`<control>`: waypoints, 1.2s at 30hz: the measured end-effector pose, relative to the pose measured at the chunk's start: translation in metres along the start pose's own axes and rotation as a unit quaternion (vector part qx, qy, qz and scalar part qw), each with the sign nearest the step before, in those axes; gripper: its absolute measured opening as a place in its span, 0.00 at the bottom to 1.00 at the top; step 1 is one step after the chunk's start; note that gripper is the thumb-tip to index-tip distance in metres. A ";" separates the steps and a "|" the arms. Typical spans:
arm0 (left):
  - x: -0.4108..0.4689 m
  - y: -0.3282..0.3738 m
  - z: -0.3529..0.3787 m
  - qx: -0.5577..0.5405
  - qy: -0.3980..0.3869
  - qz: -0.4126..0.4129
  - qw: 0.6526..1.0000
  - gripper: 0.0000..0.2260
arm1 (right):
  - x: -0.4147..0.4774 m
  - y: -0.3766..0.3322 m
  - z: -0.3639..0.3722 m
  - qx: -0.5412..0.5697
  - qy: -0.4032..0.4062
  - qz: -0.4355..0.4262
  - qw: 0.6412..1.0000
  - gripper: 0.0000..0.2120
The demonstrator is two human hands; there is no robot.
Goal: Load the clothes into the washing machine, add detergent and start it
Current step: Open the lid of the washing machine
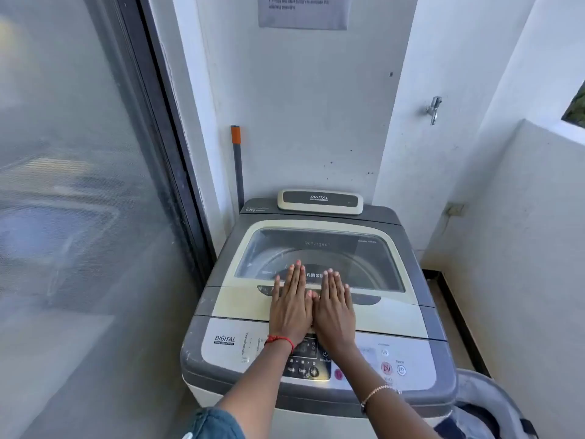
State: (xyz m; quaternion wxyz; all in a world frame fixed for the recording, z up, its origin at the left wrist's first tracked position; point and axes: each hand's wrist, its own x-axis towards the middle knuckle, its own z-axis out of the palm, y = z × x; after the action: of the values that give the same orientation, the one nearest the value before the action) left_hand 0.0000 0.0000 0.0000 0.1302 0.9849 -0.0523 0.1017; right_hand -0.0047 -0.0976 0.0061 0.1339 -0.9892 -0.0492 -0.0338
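Centrally, the washing machine (422, 315) stands with its back to the wall (316, 122) and its control panel (228, 342) toward the viewer, lid (240, 301) closed. Left hand (289, 304) and right hand (334, 308) lie flat on the lid, side by side, fingers straight, pointing at the wall.

Legible: "DIGITAL" on rear housing (319, 201) and at control panel (225, 351) left end; "6.2kg" on washing machine (429, 318) rear deck; "Detergent" behind lid window (364, 258); brand fragment "AMSU" on lid (240, 304); "Wash", "Rinse", "Power" on panel; wall notice (304, 12) mostly blurred.
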 end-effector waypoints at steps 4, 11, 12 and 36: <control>-0.007 0.003 0.003 0.025 0.036 -0.018 0.999 0.29 | -0.002 0.000 0.002 -0.036 0.036 0.001 0.999 0.30; -0.004 -0.002 0.016 -0.011 0.045 -0.007 0.999 0.30 | -0.005 0.004 -0.005 -0.066 0.065 -0.032 0.995 0.24; -0.004 -0.002 0.015 -0.013 0.041 -0.006 0.999 0.30 | -0.004 0.005 -0.004 -0.059 0.068 -0.038 0.995 0.23; 0.086 0.019 -0.110 0.072 0.267 0.161 0.948 0.24 | 0.103 -0.017 -0.166 0.056 -0.059 -0.058 0.995 0.12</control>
State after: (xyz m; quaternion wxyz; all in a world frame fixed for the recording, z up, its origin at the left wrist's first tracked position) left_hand 0.0608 0.0050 0.1272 0.0501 0.9072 -0.1656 0.3836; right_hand 0.0867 -0.1166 0.1786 0.1840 -0.9758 -0.1164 0.0200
